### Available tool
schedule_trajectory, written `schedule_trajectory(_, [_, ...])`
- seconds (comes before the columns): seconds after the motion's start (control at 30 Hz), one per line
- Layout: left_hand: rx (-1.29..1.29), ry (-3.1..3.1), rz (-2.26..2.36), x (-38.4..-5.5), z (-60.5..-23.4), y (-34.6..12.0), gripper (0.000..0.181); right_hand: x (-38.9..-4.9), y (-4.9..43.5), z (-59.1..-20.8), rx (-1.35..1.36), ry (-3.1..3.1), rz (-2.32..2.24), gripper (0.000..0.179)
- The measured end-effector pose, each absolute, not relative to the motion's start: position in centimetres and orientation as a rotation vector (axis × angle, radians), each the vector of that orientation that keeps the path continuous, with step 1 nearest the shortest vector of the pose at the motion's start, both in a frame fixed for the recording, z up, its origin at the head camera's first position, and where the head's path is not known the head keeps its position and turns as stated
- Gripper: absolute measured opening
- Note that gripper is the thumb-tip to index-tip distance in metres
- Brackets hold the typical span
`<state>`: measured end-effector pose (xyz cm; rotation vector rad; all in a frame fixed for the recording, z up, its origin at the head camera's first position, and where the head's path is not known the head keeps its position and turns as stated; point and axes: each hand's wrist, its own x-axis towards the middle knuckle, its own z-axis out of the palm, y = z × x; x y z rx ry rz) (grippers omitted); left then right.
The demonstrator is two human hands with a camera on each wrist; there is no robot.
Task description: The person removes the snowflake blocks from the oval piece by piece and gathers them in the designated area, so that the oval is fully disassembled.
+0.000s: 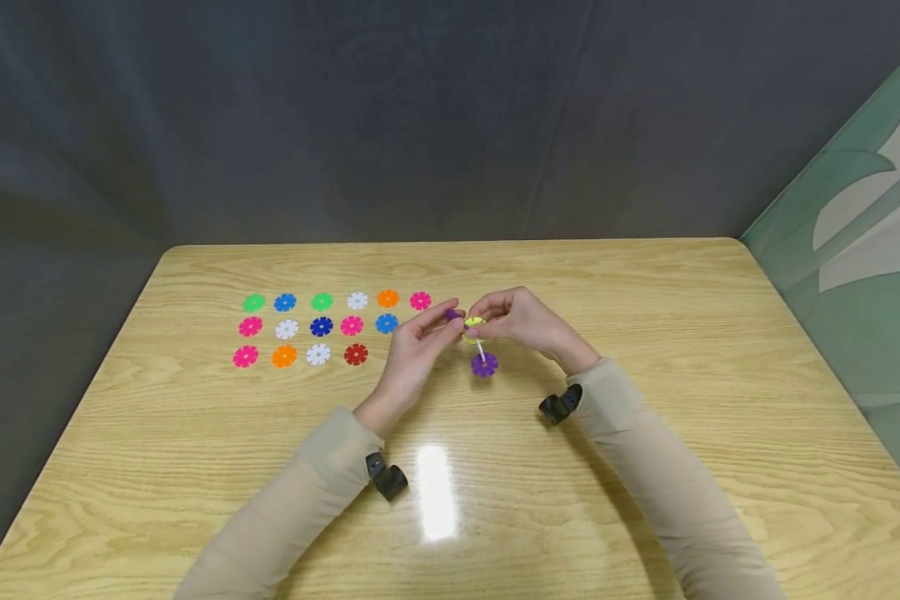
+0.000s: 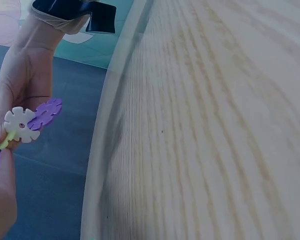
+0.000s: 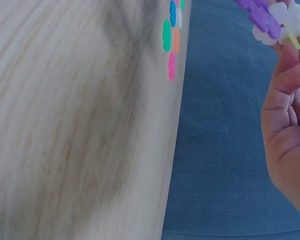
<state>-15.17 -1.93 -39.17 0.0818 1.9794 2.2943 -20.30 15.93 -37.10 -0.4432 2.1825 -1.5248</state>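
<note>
Above the table, both hands hold a small chain of notched plastic discs. My left hand [image 1: 417, 348] pinches a purple disc [image 1: 451, 314] between thumb and fingers. Beside it, my right hand [image 1: 523, 321] grips a yellow disc [image 1: 473, 322], partly covered by the fingertips. A white disc [image 2: 21, 124], seen edge-on from the head, is slotted to the yellow one. At the chain's near end, a second purple disc [image 1: 484, 365] joins the white disc. The fingertips of both hands meet closely around the purple and yellow pieces.
Left of the hands, loose notched discs lie in three rows on the wooden table [image 1: 195, 450], among them a red disc [image 1: 356, 354], a dark blue disc [image 1: 321, 326] and an orange disc [image 1: 387, 298]. A dark curtain [image 1: 450, 125] hangs behind the table's far edge.
</note>
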Motion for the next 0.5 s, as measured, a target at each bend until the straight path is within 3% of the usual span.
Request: schedule_trajectory(0.5, [-0.011,1.963,2.465,-15.7,-39.3,-2.6,0.042,-19.8,16.0,-37.4,-0.382,2.214,-1.51,0.028])
